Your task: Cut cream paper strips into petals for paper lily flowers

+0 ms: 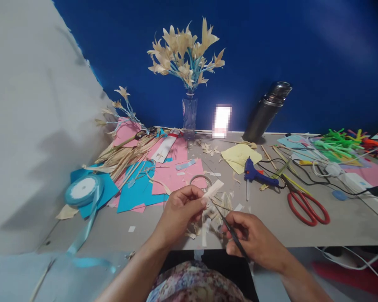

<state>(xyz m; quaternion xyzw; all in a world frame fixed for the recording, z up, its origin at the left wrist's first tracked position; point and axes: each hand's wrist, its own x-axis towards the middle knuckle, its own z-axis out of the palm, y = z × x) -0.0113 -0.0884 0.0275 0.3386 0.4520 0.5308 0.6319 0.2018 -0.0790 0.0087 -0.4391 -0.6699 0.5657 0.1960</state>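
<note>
My left hand [186, 207] pinches a pale cream strip [214, 189], which looks like dried husk, between thumb and fingers. My right hand [252, 237] grips slim, black-handled scissors [233, 235], their narrow blades pointing up and left. The blade tips are close beside the strip, just below the left fingertips; whether they touch it I cannot tell. Under both hands lie cream husk scraps [204, 233] at the table's front edge. Behind the left hand is a roll of tape [195, 178], partly hidden by the strip and hand.
A blue glue gun [261, 175] and red-handled scissors [308, 207] lie right, among cables. To the left are a ribbon spool [83, 189], coloured paper [138, 191] and dried husks [126, 161]. A flower-filled bottle [189, 115] and dark flask [264, 115] stand behind.
</note>
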